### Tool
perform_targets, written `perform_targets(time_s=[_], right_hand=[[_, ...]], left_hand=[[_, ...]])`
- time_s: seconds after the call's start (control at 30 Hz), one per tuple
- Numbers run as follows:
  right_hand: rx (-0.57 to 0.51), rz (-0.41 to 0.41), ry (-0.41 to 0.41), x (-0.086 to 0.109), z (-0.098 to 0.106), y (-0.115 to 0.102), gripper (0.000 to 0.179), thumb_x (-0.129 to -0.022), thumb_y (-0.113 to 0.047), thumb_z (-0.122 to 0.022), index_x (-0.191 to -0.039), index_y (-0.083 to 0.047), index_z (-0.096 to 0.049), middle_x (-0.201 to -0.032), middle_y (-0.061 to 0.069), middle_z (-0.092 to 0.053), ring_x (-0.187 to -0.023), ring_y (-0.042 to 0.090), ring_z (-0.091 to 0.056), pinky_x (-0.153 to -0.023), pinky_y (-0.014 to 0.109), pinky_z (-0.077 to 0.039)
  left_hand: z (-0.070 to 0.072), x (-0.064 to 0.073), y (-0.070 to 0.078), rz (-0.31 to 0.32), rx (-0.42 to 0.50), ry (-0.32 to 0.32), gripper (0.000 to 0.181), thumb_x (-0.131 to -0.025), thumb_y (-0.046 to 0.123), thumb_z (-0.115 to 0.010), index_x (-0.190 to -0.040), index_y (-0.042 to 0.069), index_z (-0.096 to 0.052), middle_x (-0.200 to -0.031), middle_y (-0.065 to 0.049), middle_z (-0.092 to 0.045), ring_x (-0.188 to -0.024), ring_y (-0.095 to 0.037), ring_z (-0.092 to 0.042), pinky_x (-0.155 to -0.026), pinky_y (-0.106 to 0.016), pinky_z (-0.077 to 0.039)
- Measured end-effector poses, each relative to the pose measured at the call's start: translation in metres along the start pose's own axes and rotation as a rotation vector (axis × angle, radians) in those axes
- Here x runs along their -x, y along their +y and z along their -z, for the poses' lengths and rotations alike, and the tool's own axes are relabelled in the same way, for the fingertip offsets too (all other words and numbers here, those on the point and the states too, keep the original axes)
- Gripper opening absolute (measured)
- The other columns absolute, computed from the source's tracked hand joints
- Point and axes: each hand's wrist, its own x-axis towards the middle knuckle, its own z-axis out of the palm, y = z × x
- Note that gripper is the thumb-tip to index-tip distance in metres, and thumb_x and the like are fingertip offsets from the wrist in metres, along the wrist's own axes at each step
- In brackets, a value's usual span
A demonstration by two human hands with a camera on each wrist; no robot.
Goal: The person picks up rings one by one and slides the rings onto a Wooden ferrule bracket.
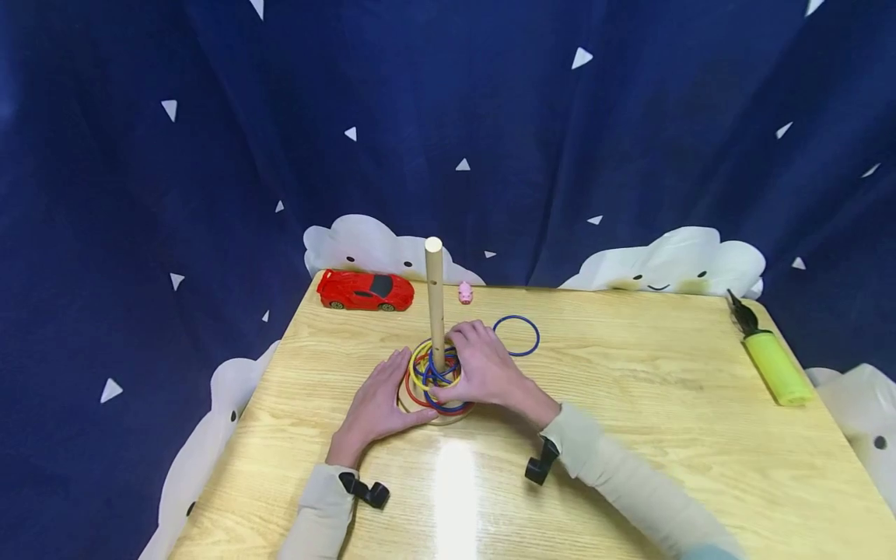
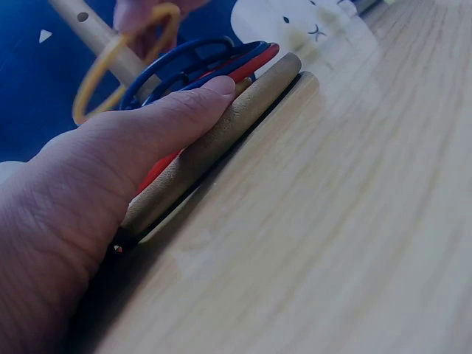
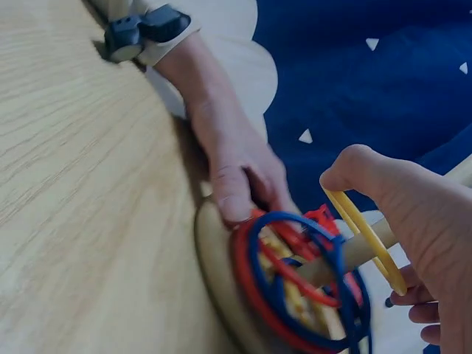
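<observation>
A wooden peg [image 1: 435, 303] rises from a round wooden base [image 2: 221, 136]. Blue, red and yellow rings lie heaped around its foot. My right hand [image 1: 490, 367] pinches a yellow ring [image 3: 377, 249] between thumb and fingers; the ring circles the peg, raised above the heap and tilted. On the other side, my left hand [image 1: 378, 400] grips the base's edge, its thumb [image 2: 184, 110] lying along the rim by a red ring. The left fingertips are partly hidden behind the base and rings.
A single blue ring [image 1: 538, 338] lies on the table [image 1: 630, 404] just beyond my right hand. Along the back edge are a red toy car [image 1: 365, 291] and a small pink pig figure [image 1: 465, 292]. A yellow-green hand pump [image 1: 775, 365] with a black nozzle lies at the right edge.
</observation>
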Motion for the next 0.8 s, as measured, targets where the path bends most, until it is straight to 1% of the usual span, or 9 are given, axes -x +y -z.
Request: perform_targets(time_s=[0.13,0.27,0.4,0.53,0.67,0.8], right_hand=[[0.026,-0.020,-0.009,0.002,-0.011,0.004,0.098,-0.066,-0.076,-0.075,-0.128,-0.002,-0.065,-0.128,0.010,-0.062,-0.119,0.029,-0.053,-0.102,0.045,-0.048],[0.029,-0.024,0.003,0.003,-0.020,0.008,0.097,-0.068,-0.076,-0.074,-0.131,-0.002,-0.064,-0.130,0.011,-0.060,-0.120,0.030,-0.052,-0.103,0.046,-0.047],[0.019,-0.027,0.016,0.004,-0.024,0.009,0.097,-0.069,-0.075,-0.075,-0.132,-0.001,-0.063,-0.130,0.011,-0.060,-0.121,0.031,-0.051,-0.104,0.047,-0.047],[0.006,-0.024,0.024,0.007,-0.025,0.009,0.098,-0.070,-0.075,-0.076,-0.134,-0.001,-0.062,-0.132,0.011,-0.059,-0.124,0.031,-0.051,-0.105,0.048,-0.046],[-0.053,-0.031,0.058,0.012,-0.023,0.011,0.099,-0.070,-0.073,-0.080,-0.137,-0.003,-0.062,-0.135,0.009,-0.059,-0.127,0.029,-0.050,-0.106,0.048,-0.046],[-0.112,-0.067,0.113,0.020,-0.019,0.015,0.098,-0.070,-0.072,-0.082,-0.138,-0.005,-0.062,-0.138,0.009,-0.059,-0.129,0.028,-0.051,-0.106,0.049,-0.046]], left_hand=[[0.002,-0.001,0.002,0.000,-0.003,-0.010,0.129,-0.074,0.090,-0.065,-0.167,0.011,-0.023,-0.172,-0.002,-0.026,-0.160,-0.019,-0.020,-0.130,-0.041,-0.020],[0.002,-0.001,0.002,0.002,-0.006,-0.012,0.129,-0.074,0.090,-0.065,-0.168,0.012,-0.023,-0.172,-0.002,-0.026,-0.160,-0.019,-0.020,-0.130,-0.042,-0.021],[0.002,0.000,0.002,0.002,-0.004,-0.009,0.129,-0.074,0.089,-0.065,-0.168,0.012,-0.023,-0.172,-0.003,-0.026,-0.159,-0.021,-0.022,-0.130,-0.043,-0.022],[0.002,0.000,0.002,0.009,-0.010,-0.012,0.129,-0.073,0.090,-0.065,-0.168,0.013,-0.022,-0.172,-0.002,-0.026,-0.160,-0.020,-0.021,-0.130,-0.040,-0.019],[0.001,0.000,0.002,-0.002,-0.008,-0.006,0.129,-0.074,0.089,-0.066,-0.167,0.011,-0.023,-0.172,-0.004,-0.027,-0.159,-0.021,-0.022,-0.130,-0.041,-0.020],[0.001,0.000,0.001,-0.001,-0.007,-0.009,0.129,-0.074,0.089,-0.066,-0.168,0.012,-0.023,-0.172,-0.003,-0.026,-0.159,-0.021,-0.022,-0.130,-0.041,-0.020]])
